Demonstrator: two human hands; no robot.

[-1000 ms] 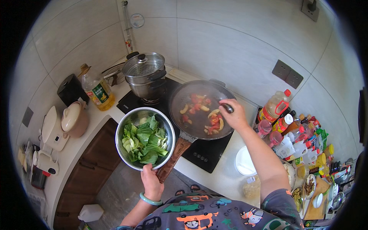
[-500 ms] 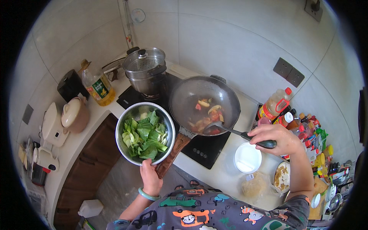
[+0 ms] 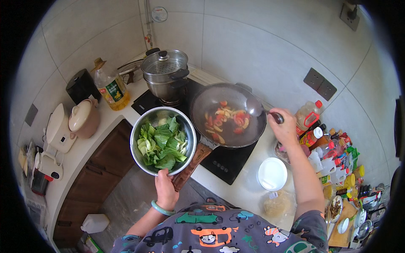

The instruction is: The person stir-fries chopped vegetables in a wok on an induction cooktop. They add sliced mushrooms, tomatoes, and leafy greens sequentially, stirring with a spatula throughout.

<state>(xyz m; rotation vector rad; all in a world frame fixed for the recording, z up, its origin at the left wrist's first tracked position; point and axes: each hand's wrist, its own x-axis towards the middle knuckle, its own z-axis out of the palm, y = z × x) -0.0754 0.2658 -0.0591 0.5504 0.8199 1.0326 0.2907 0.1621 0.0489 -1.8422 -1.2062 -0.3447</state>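
Metal bowl (image 3: 191,133), full of leafy greens (image 3: 163,141): sits left of the wok (image 3: 204,103), rims overlapping in view. Left hand (image 3: 167,189) grips its near rim; whether hidden fingers also take the wok's wooden handle (image 3: 192,166), cannot tell. Likely light but tip-prone held one-sided; wall stiff, smooth, slick if wet. Rim the best hold. Greens probably soft, loose, easily bruised.

Right hand (image 3: 283,126) wrapped round the grip of a metal spatula (image 3: 255,107), head over the wok's right side. Red and pale pieces (image 3: 228,117) in the wok look soft; wok itself probably heavy, hot, safest by its handle.

Edges: steamer pot (image 3: 164,76) hems the back left, bottles (image 3: 333,147) crowd the right, white bowl (image 3: 272,173) nearer. Freest room: above the wok.
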